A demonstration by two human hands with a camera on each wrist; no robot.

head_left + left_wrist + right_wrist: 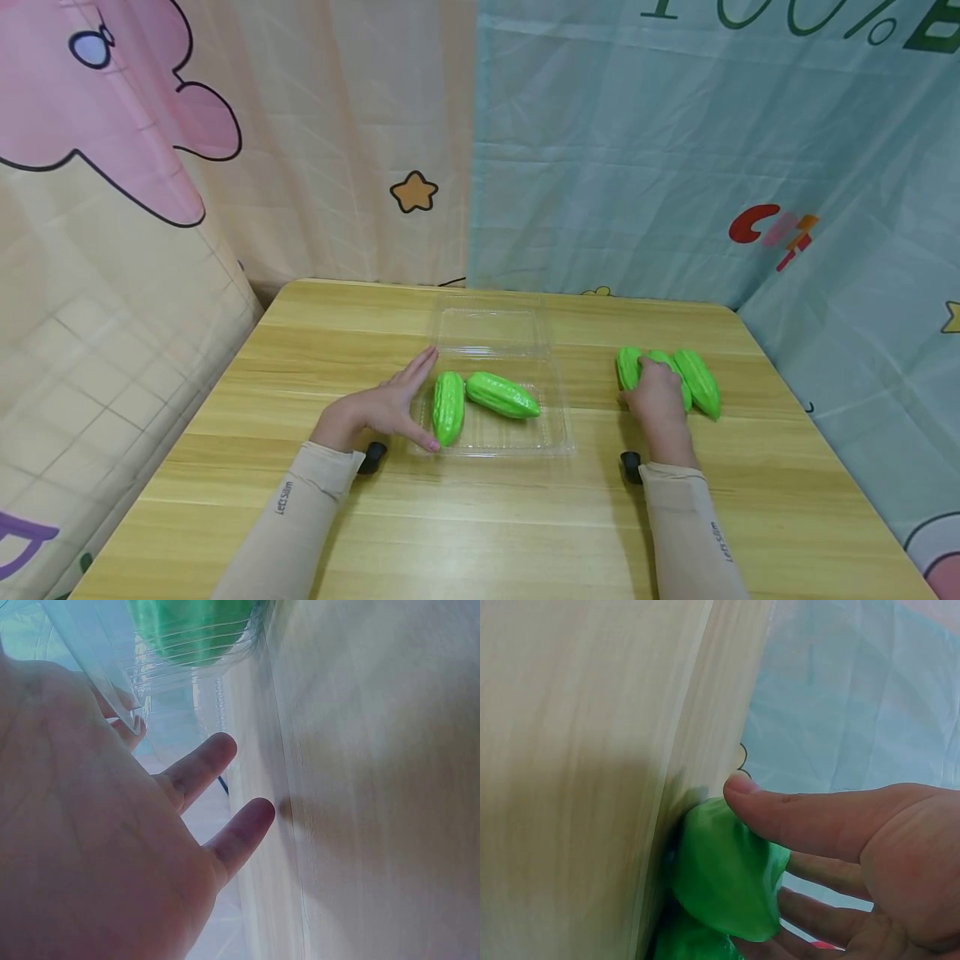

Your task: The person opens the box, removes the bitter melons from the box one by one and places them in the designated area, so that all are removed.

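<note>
A clear plastic clamshell box (517,437) lies with its lid folded back on the table. Two bright green bitter melons (448,408) are in its base, one lengthwise at the left and one slanting (502,395). At the box's left side is my left hand (386,408), fingers spread, thumb by the front corner; in the left wrist view the clear rim overlaps the fingers. Over at the right, my right hand (658,404) grips a bitter melon (724,870) between thumb and fingers, partly covering the group. The rightmost bitter melon (697,383) lies beside it.
The wooden table (480,525) ends at a back edge just beyond the lid (491,329). Printed curtains (600,167) hang behind it and along both sides. A black wrist mount (632,467) sits under the right wrist, another (372,457) by the left.
</note>
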